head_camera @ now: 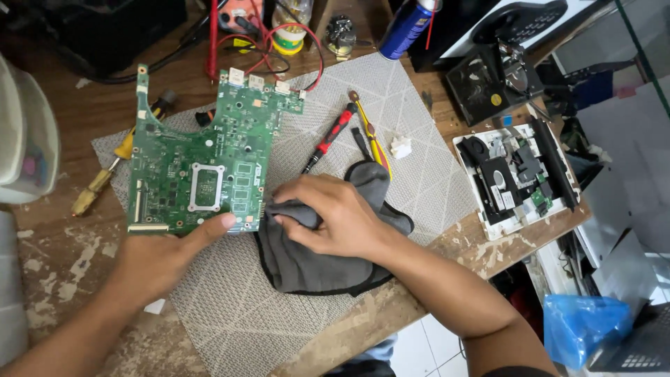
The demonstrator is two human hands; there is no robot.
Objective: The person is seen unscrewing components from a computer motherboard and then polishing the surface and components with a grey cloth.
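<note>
Mat-top green circuit board (202, 157), bare socket

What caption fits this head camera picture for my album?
Left hand steadies a green circuit board while the right hand bunches a grey cloth on a woven grey mat.

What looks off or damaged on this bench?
The wooden bench top is worn, with pale flaked patches near the left hand. The green circuit board lies bare on the grey mat, its lower edge under that thumb. The right hand bunches a grey cloth. Nothing looks spilled.
</note>
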